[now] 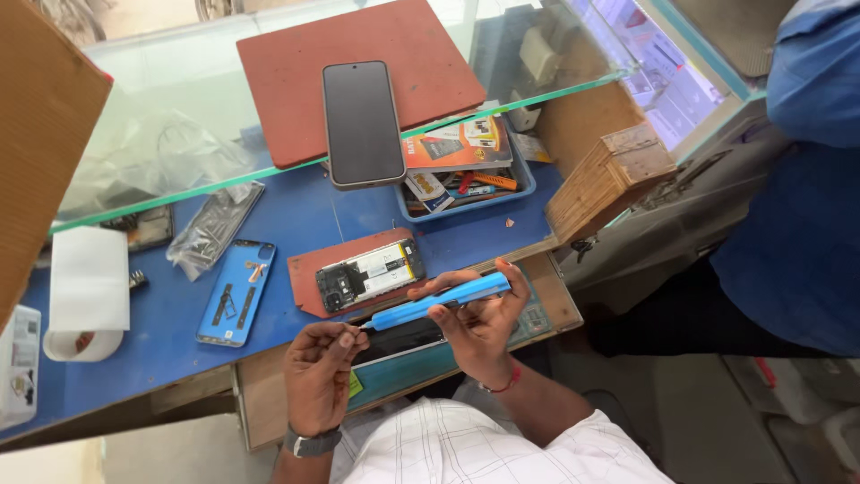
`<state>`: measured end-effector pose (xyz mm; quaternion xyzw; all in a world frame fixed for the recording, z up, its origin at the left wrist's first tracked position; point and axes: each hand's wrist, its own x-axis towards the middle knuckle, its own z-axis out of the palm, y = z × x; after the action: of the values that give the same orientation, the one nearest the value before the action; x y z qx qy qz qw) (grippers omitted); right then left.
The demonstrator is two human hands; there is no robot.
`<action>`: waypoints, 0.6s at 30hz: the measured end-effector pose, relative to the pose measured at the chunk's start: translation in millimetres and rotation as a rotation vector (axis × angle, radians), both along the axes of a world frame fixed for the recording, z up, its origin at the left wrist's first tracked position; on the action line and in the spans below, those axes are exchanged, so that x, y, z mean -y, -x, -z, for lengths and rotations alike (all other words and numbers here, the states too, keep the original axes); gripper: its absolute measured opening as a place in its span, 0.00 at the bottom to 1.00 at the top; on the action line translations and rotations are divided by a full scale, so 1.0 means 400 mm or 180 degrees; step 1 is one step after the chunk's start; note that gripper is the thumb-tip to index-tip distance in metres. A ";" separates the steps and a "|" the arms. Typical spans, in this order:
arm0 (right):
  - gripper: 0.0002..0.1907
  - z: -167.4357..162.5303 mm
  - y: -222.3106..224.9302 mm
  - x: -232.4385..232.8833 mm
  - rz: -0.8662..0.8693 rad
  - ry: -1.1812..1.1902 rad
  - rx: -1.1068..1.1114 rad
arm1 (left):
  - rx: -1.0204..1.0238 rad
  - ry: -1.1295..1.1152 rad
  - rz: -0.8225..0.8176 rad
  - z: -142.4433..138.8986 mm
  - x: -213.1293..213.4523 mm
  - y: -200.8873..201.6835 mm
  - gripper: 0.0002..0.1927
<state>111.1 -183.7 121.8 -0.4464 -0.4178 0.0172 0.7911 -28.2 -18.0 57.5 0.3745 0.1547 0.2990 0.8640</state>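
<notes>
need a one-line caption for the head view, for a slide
Right hand holds a blue phone frame edge-up, left hand pinching beside it, above an opened phone on a red mat.

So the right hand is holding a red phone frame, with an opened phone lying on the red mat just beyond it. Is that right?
Not quite. In the head view the phone frame in the right hand is light blue, not red. The rest holds: the opened phone does lie on the red mat just beyond it.

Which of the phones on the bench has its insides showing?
The opened phone on the small red mat, battery exposed; the other phone lies whole, dark screen up.
</notes>
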 end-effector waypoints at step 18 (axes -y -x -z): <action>0.41 0.051 0.007 0.002 -0.0055 -0.0096 0.0010 | 0.0201 0.0265 0.0164 -0.003 0.010 -0.014 0.05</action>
<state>108.3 -184.6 101.5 -0.4308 -0.4231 0.0170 0.7969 -22.8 -22.2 58.6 0.3325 0.1300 0.2816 0.8906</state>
